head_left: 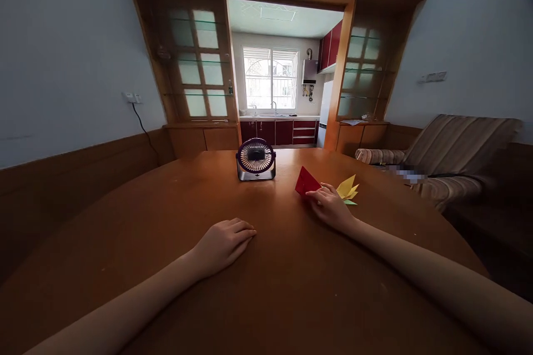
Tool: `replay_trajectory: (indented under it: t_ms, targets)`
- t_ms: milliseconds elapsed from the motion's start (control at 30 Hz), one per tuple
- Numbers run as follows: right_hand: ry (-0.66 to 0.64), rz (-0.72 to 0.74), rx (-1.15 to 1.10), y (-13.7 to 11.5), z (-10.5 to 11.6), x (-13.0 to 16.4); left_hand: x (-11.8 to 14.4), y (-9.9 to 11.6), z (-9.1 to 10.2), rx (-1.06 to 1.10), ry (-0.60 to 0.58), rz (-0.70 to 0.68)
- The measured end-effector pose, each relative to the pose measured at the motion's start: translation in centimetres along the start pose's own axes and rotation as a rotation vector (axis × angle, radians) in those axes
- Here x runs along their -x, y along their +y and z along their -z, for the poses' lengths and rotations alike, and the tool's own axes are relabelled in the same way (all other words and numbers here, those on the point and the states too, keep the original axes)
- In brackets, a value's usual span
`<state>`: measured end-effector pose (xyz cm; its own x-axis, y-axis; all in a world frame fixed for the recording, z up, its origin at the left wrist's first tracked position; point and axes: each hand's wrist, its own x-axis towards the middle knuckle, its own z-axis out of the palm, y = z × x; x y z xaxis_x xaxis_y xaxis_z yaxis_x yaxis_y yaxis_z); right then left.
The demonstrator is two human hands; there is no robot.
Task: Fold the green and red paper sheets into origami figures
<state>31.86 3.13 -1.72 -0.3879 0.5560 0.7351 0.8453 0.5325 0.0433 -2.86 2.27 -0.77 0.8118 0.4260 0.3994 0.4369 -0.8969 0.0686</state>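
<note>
My right hand (331, 207) pinches a red folded paper (307, 181) between thumb and fingers, at the right of the wooden table (266, 294). The red paper stands up in a pointed, roughly triangular shape, and the fingers cover its lower right part. Just beyond that hand lies a yellow folded paper (346, 186) with several points. A bit of green paper (350, 202) shows beneath the yellow one; the hand partly hides both. Near the table's middle rests my left hand (227, 244), its fingers together and loosely curled, holding nothing.
A small dark purple desk fan (255, 158) stands at the table's far side. Past the right edge is a striped armchair (449, 150). Wooden cabinets with glass shelves (200, 66) flank an opening to a kitchen. A black cord (144, 125) hangs from a left wall socket.
</note>
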Motion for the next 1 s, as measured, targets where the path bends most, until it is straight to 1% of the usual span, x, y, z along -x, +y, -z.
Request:
replay_trajectory:
  t_ms: [100, 133, 200, 300, 367, 400, 433, 500, 567, 600, 633, 667, 733, 800, 833, 900, 1000]
  targets:
    - [0.075, 0.065, -0.055, -0.6, -0.3, -0.3, 0.2, 0.0, 0.1, 0.083, 0.026, 0.058]
    - [0.099, 0.102, -0.07, -1.1, -0.4, -0.4, 0.2, -0.1, 0.1, 0.121, 0.047, 0.103]
    - [0.106, 0.2, -0.11, -2.1, -0.7, -0.6, 0.2, -0.1, 0.0, 0.246, 0.115, 0.241]
    - [0.051, 0.324, -0.184, -4.1, -1.6, -1.0, -0.5, 0.0, -0.3, 0.572, 0.286, 0.509]
    - [0.052, 0.366, -0.239, -5.4, -2.4, -1.6, -1.2, 0.0, -0.6, 0.823, 0.399, 0.628]
    - [0.055, 0.39, -0.263, -6.1, -2.7, -2.0, -1.6, -0.1, -0.8, 0.94, 0.443, 0.646]
    - [0.061, 0.414, -0.283, -6.7, -3.0, -2.4, -1.9, -0.1, -1.0, 1.045, 0.463, 0.644]
    - [0.048, 0.485, -0.328, -7.8, -3.2, -3.2, -2.3, -0.4, -1.4, 1.189, 0.5, 0.658]
    - [0.014, 0.514, -0.405, -8.6, -3.0, -3.8, -2.5, -0.7, -1.7, 1.233, 0.551, 0.677]
    - [-0.019, 0.499, -0.466, -8.8, -2.8, -4.0, -2.5, -0.9, -1.8, 1.225, 0.579, 0.683]
    - [-0.033, 0.442, -0.539, -9.0, -2.8, -4.1, -2.5, -1.0, -2.0, 1.206, 0.598, 0.685]
    - [-0.023, 0.35, -0.615, -9.1, -2.8, -4.2, -2.6, -1.2, -2.1, 1.18, 0.61, 0.689]
    - [0.056, 0.098, -0.738, -9.3, -3.3, -4.4, -2.8, -1.4, -2.4, 1.135, 0.627, 0.72]
    - [0.148, -0.147, -0.795, -9.4, -4.3, -4.8, -3.2, -1.6, -2.9, 1.111, 0.641, 0.759]
    - [0.162, -0.241, -0.81, -9.5, -4.9, -5.0, -3.5, -1.8, -3.1, 1.106, 0.647, 0.772]
    - [0.154, -0.391, -0.902, -9.5, -6.0, -5.6, -3.9, -2.0, -3.5, 1.099, 0.659, 0.788]
    - [0.092, -0.508, -1.078, -9.5, -6.7, -6.0, -4.4, -2.2, -3.7, 1.085, 0.683, 0.788]
